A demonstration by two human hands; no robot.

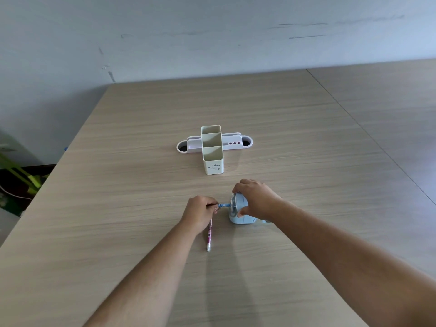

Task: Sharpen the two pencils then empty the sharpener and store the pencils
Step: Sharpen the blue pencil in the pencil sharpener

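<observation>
A pale blue sharpener (241, 210) stands upright under the right hand's (256, 199) grasp, a blue pencil (224, 205) lying level from the left hand's (200, 212) pinch into its face, a pink pencil (209, 234) flat just below that pinch.

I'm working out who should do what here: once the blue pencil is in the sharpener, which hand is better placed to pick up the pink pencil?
Left. The left hand sits right above the pink pencil, while the right hand steadies the sharpener.

The left hand (200, 212) covers most of the blue pencil (224, 205) — only a short stretch shows. The right hand (256, 198) hides the sharpener (240, 212) top — its crank barely shows.
</observation>
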